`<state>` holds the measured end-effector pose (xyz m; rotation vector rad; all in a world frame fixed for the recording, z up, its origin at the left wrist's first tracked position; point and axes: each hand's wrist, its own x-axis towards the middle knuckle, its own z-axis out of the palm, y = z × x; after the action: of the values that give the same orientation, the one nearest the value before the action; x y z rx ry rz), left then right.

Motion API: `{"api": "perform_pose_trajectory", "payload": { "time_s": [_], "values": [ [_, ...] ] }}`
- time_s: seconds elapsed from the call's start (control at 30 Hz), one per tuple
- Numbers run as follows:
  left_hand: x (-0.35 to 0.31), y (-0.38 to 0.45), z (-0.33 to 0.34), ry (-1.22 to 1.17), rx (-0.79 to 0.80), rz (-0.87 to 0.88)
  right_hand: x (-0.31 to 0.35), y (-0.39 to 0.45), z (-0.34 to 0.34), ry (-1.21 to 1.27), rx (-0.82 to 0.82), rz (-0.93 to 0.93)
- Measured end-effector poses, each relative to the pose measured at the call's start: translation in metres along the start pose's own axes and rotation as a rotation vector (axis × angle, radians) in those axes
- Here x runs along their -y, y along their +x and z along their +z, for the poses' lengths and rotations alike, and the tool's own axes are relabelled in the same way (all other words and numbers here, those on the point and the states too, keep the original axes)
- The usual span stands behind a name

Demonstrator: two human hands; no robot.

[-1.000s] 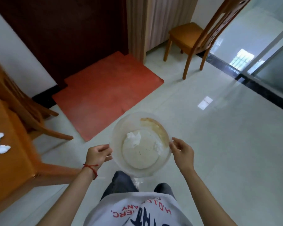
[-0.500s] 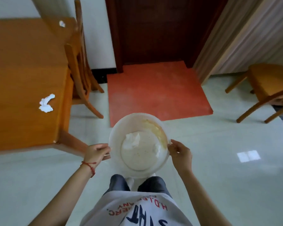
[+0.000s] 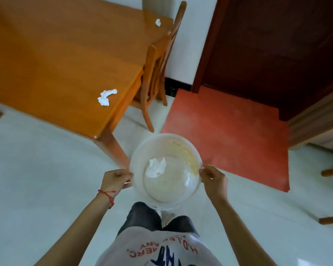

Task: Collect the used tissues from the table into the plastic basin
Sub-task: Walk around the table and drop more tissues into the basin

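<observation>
I hold a round translucent plastic basin (image 3: 140, 150) in front of my waist, above the floor. My left hand (image 3: 114, 181) grips its left rim and my right hand (image 3: 213, 179) grips its right rim. Inside lie a crumpled white tissue (image 3: 156, 167) and a second one (image 3: 187, 179) against the right wall. The orange wooden table (image 3: 56, 60) stands to the upper left. A crumpled tissue (image 3: 105, 97) lies near its right front corner, and a small tissue (image 3: 158, 22) sits at its far right corner.
A wooden chair (image 3: 154, 70) is pushed in at the table's right side. A red mat (image 3: 229, 137) lies before a dark door (image 3: 273, 50). Legs of another chair (image 3: 332, 196) show at the right edge. Pale tiled floor surrounds me.
The view has swung left: the table and its tissues now fill the upper left, and the mat has shifted right. Both hands keep hold of the basin.
</observation>
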<state>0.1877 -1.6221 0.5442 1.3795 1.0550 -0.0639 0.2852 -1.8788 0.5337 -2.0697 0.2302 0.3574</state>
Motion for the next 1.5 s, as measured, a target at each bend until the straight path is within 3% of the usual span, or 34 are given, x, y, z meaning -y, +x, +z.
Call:
{"api": "perform_pose_trajectory", "payload": {
  "time_s": [0.3,0.8,1.2,1.5],
  "values": [
    [-0.028,0.056,0.0,-0.075,-0.068,-0.062,0.044,0.075,0.032,-0.103,0.109,-0.095],
    [-0.064,0.116,0.016,-0.148,-0.242,-0.126,0.099,0.185,0.079,-0.189,0.274,-0.039],
    [-0.071,0.127,0.063,-0.365,-0.479,-0.253,0.147,0.28,0.107,-0.398,0.606,-0.198],
    [-0.068,0.124,0.088,-0.49,-0.63,-0.299,0.17,0.313,0.133,-0.411,0.811,-0.33]
  ]
}}
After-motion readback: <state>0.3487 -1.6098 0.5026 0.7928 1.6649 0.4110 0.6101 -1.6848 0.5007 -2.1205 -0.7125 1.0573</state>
